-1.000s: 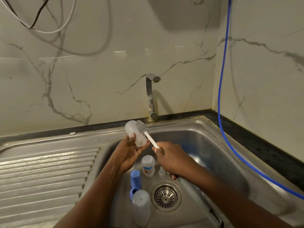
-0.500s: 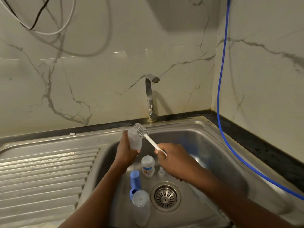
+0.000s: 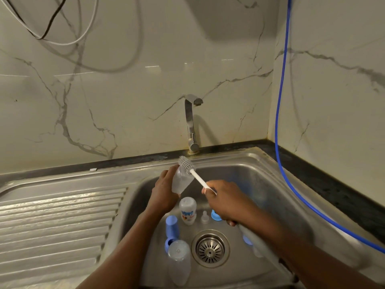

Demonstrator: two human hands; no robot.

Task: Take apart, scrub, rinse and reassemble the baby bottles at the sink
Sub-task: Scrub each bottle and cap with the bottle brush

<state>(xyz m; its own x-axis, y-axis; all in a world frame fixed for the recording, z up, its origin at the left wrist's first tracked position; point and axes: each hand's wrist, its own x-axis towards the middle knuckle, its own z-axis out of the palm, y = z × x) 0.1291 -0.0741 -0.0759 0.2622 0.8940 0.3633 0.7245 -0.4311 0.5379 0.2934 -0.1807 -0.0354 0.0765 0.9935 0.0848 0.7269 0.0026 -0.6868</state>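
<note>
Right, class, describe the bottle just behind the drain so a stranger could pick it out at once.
Find the steel sink and the round drain in its floor. Just beyond the drain, towards the tap, sits a small bottle. It alone bears a coloured picture; the held bottle and the near bottle are plain.

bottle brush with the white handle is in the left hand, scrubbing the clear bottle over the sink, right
Not quite. The head view shows the bottle brush in the right hand, not the left; the left hand holds the clear bottle. The rest stands: white handle, bristles against the bottle, over the sink.
</note>
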